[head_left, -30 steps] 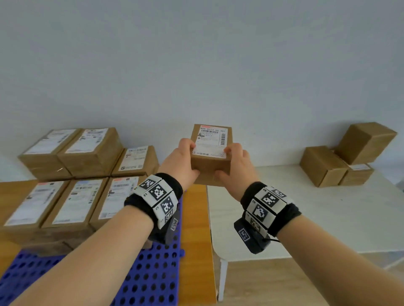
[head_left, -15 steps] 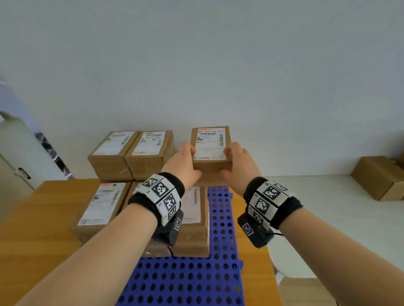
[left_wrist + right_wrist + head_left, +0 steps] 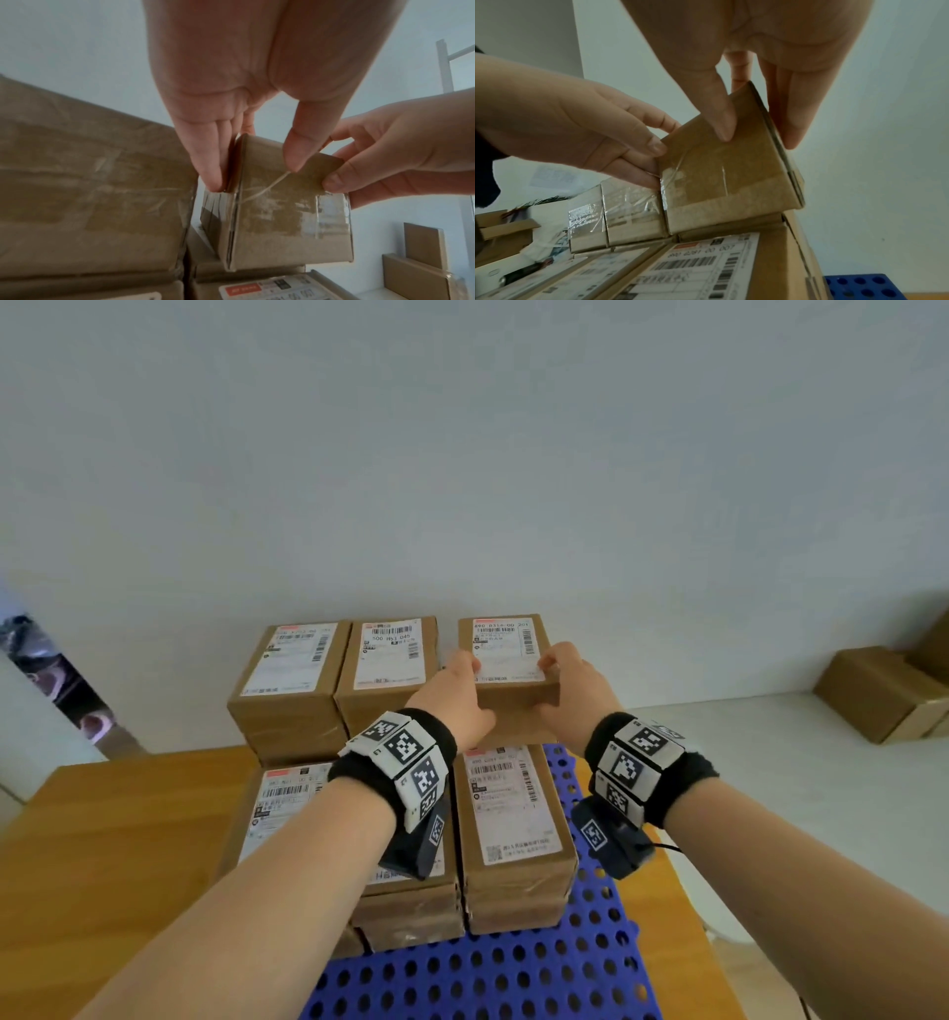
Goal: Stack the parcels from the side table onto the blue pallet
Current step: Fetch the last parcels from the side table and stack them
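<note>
Both hands hold one small brown parcel [image 3: 506,670] with a white label on top. My left hand [image 3: 462,693] grips its left side and my right hand [image 3: 567,690] its right side, thumbs on the near face. It sits at the back right of the stack on the blue pallet [image 3: 518,973], level with two upper-layer parcels [image 3: 390,665] to its left. In the right wrist view the parcel [image 3: 726,178] is tilted, its lower left corner touching the labelled parcel [image 3: 706,270] beneath. The left wrist view shows the parcel [image 3: 282,215] pinched between fingers [image 3: 210,174] and thumb.
The pallet lies on a wooden table [image 3: 128,839] against the wall. Labelled parcels [image 3: 508,824] fill the front row below my wrists. At the right, the white side table [image 3: 770,788] carries more brown parcels [image 3: 878,690]. The pallet's near part is bare.
The hands carried the parcel left, from near the side table to the pallet's back right. It now sits lower, beside the upper-layer parcels.
</note>
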Tool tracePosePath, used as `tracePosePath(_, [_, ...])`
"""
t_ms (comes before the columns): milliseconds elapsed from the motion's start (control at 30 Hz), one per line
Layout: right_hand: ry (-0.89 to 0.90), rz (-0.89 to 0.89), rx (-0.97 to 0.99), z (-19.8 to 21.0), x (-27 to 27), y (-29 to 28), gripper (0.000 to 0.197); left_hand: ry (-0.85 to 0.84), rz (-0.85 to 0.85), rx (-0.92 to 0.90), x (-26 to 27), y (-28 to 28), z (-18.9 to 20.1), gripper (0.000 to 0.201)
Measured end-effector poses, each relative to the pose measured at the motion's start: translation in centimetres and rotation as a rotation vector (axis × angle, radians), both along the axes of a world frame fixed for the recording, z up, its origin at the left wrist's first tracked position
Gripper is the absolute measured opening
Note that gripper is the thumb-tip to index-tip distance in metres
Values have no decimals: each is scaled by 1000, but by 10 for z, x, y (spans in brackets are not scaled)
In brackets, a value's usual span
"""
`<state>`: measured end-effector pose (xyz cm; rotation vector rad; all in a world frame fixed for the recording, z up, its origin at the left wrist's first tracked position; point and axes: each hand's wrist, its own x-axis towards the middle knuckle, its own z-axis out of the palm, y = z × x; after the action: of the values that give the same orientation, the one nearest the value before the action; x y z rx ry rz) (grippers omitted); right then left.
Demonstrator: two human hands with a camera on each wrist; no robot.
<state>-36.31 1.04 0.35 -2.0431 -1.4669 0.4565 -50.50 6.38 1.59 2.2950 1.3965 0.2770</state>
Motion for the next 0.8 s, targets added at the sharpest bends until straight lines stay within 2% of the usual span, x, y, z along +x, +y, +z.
tracePosePath(133, [-2, 15, -22, -1, 4, 1, 40, 98, -57, 145, -7, 0, 9, 41])
tracePosePath(233, [-11, 43, -40, 3, 6, 4, 50, 104, -30, 270, -19, 14, 17, 37])
tracePosePath(400, [-89, 135, -119, 11, 6, 14, 67, 360, 5, 258, -39, 32, 5, 54])
tracePosePath(800, [-234, 197, -147, 12, -2, 33, 62, 370, 6, 259, -44, 37, -7, 45])
